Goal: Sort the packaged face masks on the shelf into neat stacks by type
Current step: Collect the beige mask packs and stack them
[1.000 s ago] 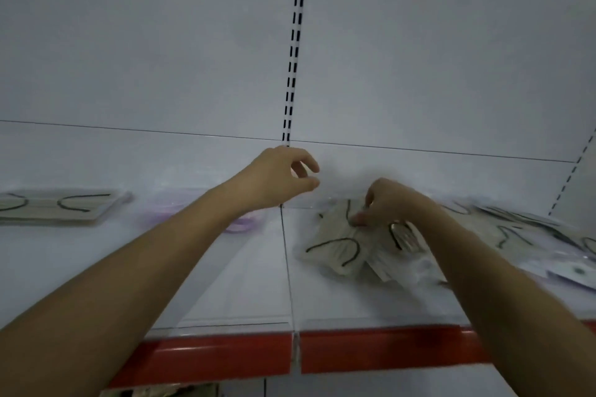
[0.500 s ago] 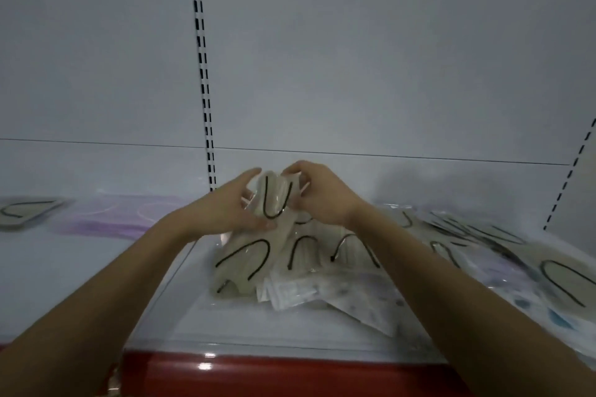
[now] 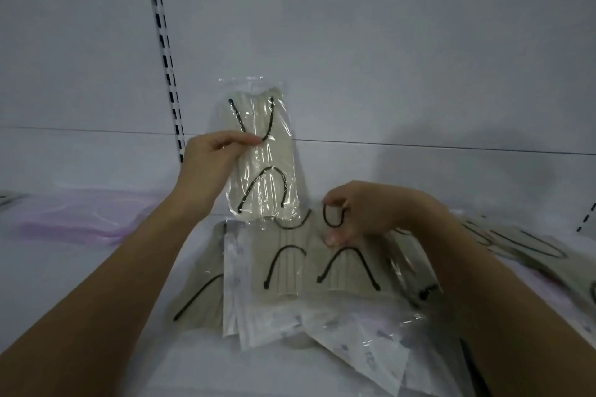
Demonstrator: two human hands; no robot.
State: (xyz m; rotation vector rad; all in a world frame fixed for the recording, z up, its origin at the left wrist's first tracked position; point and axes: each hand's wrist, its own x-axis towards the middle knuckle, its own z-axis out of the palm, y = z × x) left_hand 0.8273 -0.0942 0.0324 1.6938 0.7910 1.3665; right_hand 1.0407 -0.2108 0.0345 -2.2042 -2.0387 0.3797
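Head view: left hand point(image 3: 206, 164) held one packaged mask point(image 3: 261, 155) upright above the shelf point(image 3: 96, 267), thumb and fingers point(image 3: 245, 138) clamped on the clear bag's left edge, about mid-height. Beige mask inside, black ear loops showing. Right hand point(image 3: 364, 209) was down on the loose pile point(image 3: 306, 267) of same-type packs directly below, fingers curled and pinching the top edge of the pack point(image 3: 345, 271) at the pile's right side. Pile was fanned and overlapping, with some white-backed packs point(image 3: 258, 316) at the front. More beige packs point(image 3: 522, 245) were spread out to the right. Lilac packs point(image 3: 84, 213) lay flat on the shelf to the left, well apart from the pile. Slotted upright point(image 3: 164, 51) ran down the back panel behind the left hand.
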